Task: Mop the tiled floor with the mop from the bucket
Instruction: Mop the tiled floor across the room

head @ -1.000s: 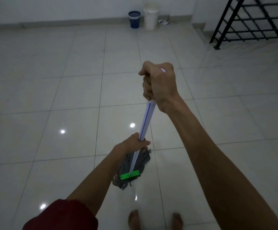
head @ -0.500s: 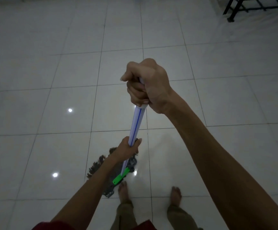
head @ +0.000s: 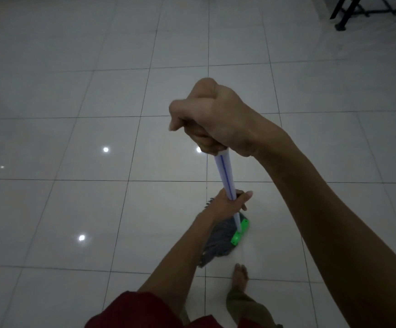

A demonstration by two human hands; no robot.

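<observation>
We see mop (head: 226,176) low in middle: grey strings (head: 217,243) flat on tiled floor (head: 121,91), green clip (head: 240,235) on top. White pole with blue line tilts up. Left hand (head: 230,202) wraps fingers round pole, just above strings. Right hand (head: 213,117) clenches pole top. Bare foot (head: 241,275) just beside strings. Red sleeve (head: 133,311) at bottom. Black railing (head: 348,13) far off, top right.

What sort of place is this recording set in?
Probably a dim indoor room or hall of a home: a glossy, pale tiled floor with reflected light spots, a black metal railing at top right, and a bare foot beside the mop.
</observation>
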